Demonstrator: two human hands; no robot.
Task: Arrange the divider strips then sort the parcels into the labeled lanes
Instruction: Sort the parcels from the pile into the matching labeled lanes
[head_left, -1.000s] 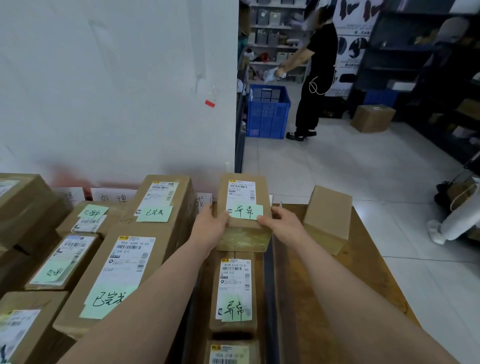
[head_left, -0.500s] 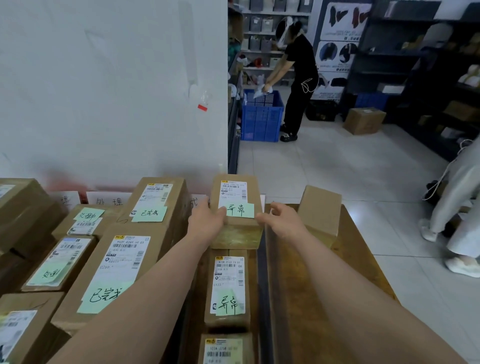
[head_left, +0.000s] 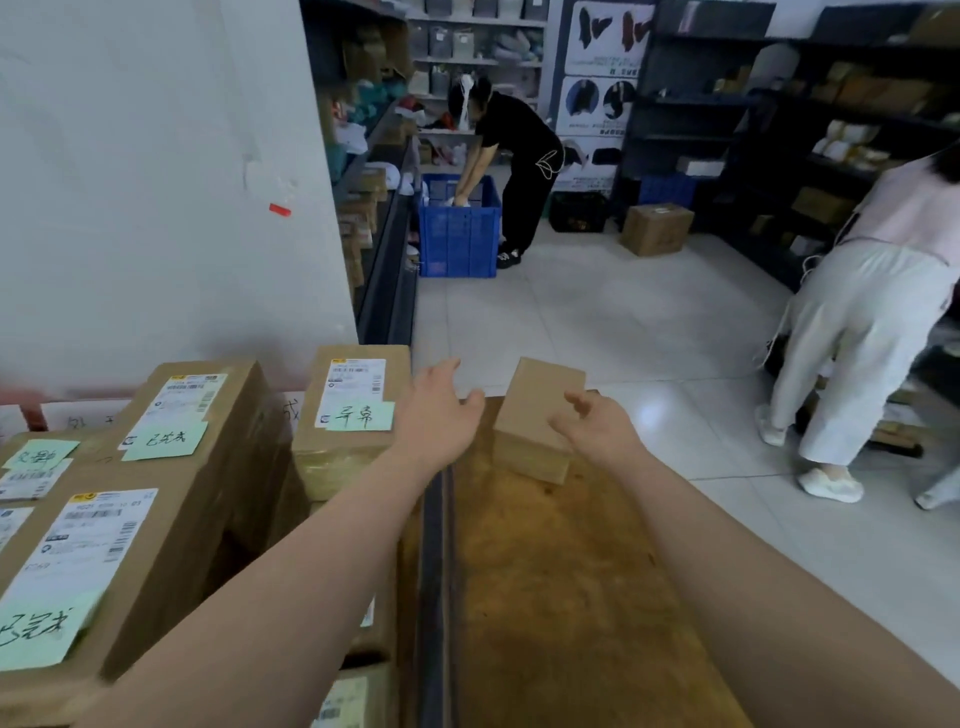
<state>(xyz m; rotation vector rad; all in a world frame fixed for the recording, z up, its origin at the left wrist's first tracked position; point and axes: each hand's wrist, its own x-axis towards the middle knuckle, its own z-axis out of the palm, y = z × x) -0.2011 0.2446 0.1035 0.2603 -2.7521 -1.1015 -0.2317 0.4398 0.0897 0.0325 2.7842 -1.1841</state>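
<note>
- Evidently well into the sort: parcels bearing green notes (head_left: 171, 410) fill the lanes left of the fingers. A dark divider strip (head_left: 434, 571) runs along the desk (head_left: 561, 597) beneath the left wrist.
- Left to do, by the look of it: one plain parcel (head_left: 535, 405), no label showing, sits at the desk's far end between the two sets of fingers.
- The left hand (head_left: 439, 415) hovers released, fingers spread, just right of the noted parcel (head_left: 353, 410). The right hand (head_left: 597, 431) is loosely curled, grasping nothing, at the plain parcel's right flank; contact cannot be told.
- The plain parcel's long axis points away from the worker, its far end angled slightly right.
</note>
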